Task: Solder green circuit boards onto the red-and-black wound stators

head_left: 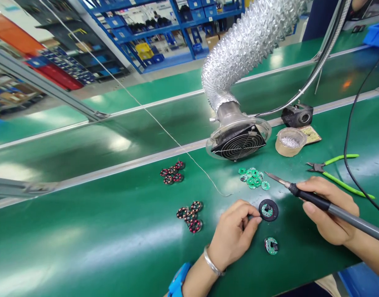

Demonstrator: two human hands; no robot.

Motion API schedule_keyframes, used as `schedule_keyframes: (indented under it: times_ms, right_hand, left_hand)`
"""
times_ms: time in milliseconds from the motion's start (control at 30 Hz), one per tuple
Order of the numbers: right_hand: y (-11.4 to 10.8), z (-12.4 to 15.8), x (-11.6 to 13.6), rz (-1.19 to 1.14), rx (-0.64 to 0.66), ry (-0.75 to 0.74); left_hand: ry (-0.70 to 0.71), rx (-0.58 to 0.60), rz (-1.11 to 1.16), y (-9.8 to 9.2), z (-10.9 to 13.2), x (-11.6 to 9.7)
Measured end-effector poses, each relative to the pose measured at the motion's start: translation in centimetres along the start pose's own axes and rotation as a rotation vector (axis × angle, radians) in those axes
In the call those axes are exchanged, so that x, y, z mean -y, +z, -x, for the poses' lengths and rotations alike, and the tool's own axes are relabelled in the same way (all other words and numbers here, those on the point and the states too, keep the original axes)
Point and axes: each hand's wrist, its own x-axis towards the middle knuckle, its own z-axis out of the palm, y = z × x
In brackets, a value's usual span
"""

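Note:
My right hand (328, 210) is wrapped round a soldering iron (311, 198), whose tip points left, close to a pile of small green ring-shaped circuit boards (254, 178). The thumb and forefinger of my left hand (235, 231) are pinched together at the left edge of a black round holder (275, 214). Inside that holder sits a round green circuit board (266, 212) with a black part on top. Nearer me, another round circuit board with a black part (271, 246) lies on the green bench.
Wound copper coils form two groups, one farther back (172, 173) and one nearer (191, 216). A fume extractor (238, 142) hangs behind the boards. Beyond my right hand are a round tub (290, 142), a black iron stand (297, 115) and green-handled cutters (340, 181). A thin wire (177, 142) slants down to the bench.

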Motion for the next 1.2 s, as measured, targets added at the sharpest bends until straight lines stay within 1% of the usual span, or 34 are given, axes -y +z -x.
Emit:
schedule_keyframes:
  times_ms: [67, 167, 333, 467, 567, 667, 800, 900, 1067, 1200]
  right_hand:
    - [-0.1, 0.2, -0.1, 0.011, 0.008, 0.019]
    - [-0.1, 0.1, 0.0, -0.039, 0.051, 0.031]
    - [-0.2, -0.5, 0.4, -0.102, 0.109, 0.006]
    - [-0.3, -0.4, 0.4, -0.1, 0.089, 0.014]
    - [0.3, -0.1, 0.5, -0.081, 0.083, 0.044]
    - [1.4, 0.4, 0.7, -0.139, 0.163, 0.065]
    - [2.7, 0.7, 0.8, -0.227, 0.287, -0.038]
    - [2.9, 0.7, 0.5, -0.196, 0.316, -0.101]
    - [2.9, 0.9, 0.3, -0.162, 0.339, -0.1]
    - [2.7, 1.1, 0.2, -0.168, 0.33, -0.08]
  left_hand:
    - [-0.004, -0.007, 0.017, 0.1, -0.1, 0.0]
    - [-0.024, -0.023, 0.069, 0.4, -0.3, -0.2]
    - [-0.029, -0.005, 0.117, 0.5, -0.5, -0.3]
    - [-0.037, -0.081, 0.116, 0.6, -0.4, -0.1]
    - [-0.02, -0.1, 0.12, 0.8, -0.3, -0.1]
    - [-0.002, -0.09, 0.112, 1.1, -0.3, -0.3]
    - [-0.008, -0.105, 0.115, 1.3, -0.4, -0.4]
    - [-0.026, -0.097, 0.12, 1.2, -0.5, -0.4]
    - [-0.026, -0.049, 0.072, 0.7, -0.4, -0.6]
    - [0.039, -0.048, 0.034, 0.5, -0.2, -0.7]
